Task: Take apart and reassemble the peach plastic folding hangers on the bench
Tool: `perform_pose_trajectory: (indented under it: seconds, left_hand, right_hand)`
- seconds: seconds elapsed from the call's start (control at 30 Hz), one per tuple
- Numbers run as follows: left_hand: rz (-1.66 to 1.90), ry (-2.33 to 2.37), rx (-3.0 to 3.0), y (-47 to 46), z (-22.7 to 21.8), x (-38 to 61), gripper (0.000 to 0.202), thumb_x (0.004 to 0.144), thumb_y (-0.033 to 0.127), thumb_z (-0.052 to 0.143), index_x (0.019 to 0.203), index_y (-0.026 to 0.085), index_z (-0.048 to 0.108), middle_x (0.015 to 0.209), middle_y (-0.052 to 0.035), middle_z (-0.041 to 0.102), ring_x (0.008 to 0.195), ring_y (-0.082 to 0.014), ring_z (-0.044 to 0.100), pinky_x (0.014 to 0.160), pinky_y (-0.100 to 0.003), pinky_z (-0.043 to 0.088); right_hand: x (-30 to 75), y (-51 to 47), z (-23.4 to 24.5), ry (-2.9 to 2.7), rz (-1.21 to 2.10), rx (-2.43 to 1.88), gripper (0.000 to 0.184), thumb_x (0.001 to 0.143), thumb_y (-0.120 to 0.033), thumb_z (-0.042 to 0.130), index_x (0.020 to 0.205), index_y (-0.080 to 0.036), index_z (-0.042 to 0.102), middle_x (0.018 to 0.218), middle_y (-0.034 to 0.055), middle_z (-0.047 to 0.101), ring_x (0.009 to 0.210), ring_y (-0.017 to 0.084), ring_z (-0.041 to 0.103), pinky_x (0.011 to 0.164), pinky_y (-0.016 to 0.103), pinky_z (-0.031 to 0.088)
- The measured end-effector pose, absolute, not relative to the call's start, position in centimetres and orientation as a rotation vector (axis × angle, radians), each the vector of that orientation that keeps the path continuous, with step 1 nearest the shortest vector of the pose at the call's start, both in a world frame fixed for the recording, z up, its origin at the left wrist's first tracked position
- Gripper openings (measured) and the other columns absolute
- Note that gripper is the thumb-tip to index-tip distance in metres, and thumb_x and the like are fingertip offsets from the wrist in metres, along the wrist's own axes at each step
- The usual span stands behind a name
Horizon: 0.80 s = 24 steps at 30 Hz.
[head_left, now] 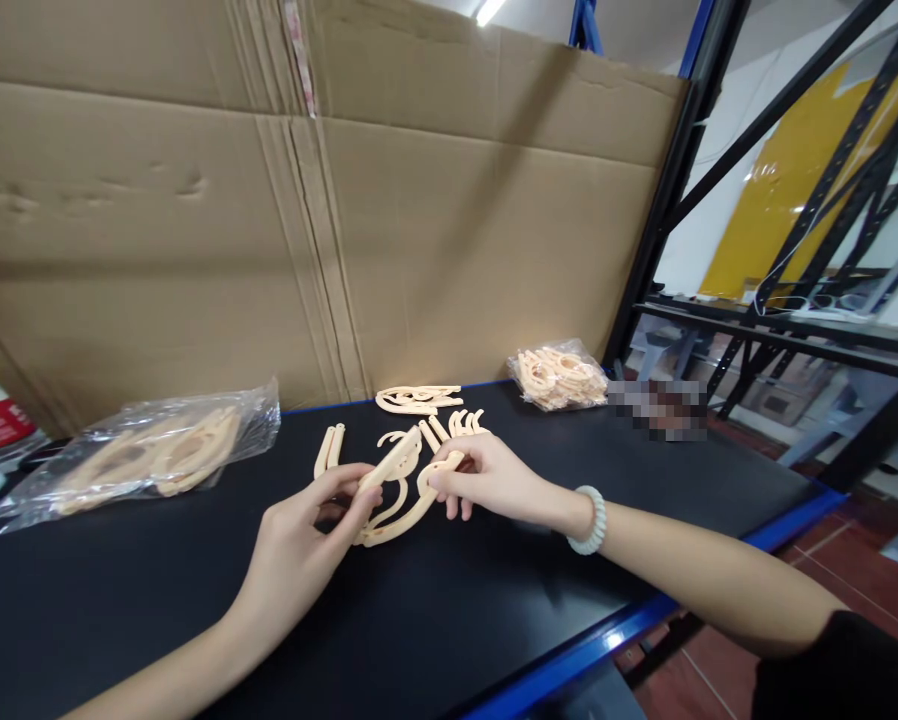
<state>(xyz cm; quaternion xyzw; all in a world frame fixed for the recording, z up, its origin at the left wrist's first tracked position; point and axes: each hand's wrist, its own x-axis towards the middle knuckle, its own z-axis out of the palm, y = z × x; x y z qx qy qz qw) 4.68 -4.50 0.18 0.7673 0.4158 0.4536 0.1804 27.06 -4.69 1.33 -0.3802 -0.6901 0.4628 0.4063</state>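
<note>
The fingers of the left hand (299, 530) are closed on a cream straight piece (391, 460), which points up and away from the person. The fingers of the right hand (486, 475) pinch the upper end of a cream curved piece (406, 524), and its bow lies between the two hands. Whether these two pieces are joined at the lower end, I cannot tell well, because the left fingers partly cover this place. Just behind the hands, on the black surface (156, 570), there are small hooked pieces (468, 423), a pair of narrow pieces (330, 448) and a flat cream frame (419, 398). Farther outward, one clear bag (164, 450) with cream parts lies at left, another bag (560, 375) at right, before a cardboard wall (494, 200).
</note>
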Motion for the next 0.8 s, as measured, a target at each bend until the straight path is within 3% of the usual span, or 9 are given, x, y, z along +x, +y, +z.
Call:
perform_pose_trajectory:
  seconds: [0.23,0.47,0.8]
  left_hand:
    - [1.311,1.246,2.143,-4.46,0.34,4.44,0.026,0.089,0.044,0.049,0.092,0.020,0.060,0.067,0.0016,0.064,0.058,-0.0143,0.062,0.055,-0.023,0.051]
    - [1.293,1.247,2.150,-4.43,0.13,4.32,0.028,0.091,0.045,0.046,0.085,0.020,0.056,0.064,0.0024,0.057,0.055,-0.0142,0.057,0.052,-0.022,0.047]
    - [1.276,1.251,2.143,-4.46,0.21,4.25,0.031,0.091,0.049,0.044,0.085,0.021,0.055,0.062,0.0034,0.054,0.052,-0.0132,0.054,0.049,-0.022,0.044]
  right_hand:
    - [27.31,-4.38,1.55,-1.695,1.132,-1.048,0.013,0.081,-0.027,0.061,0.076,-0.015,0.058,0.065,0.0006,0.063,0.058,0.010,0.063,0.045,0.015,0.047]
    - [27.23,-4.27,1.21,-1.723,0.939,-1.006,0.016,0.080,-0.029,0.062,0.074,-0.016,0.067,0.072,0.0012,0.063,0.058,0.009,0.053,0.044,0.018,0.043]
    - [27.06,-4.14,1.11,-1.711,0.899,-1.031,0.012,0.077,-0.027,0.065,0.075,-0.016,0.069,0.073,0.0024,0.063,0.064,0.011,0.054,0.046,0.018,0.042]
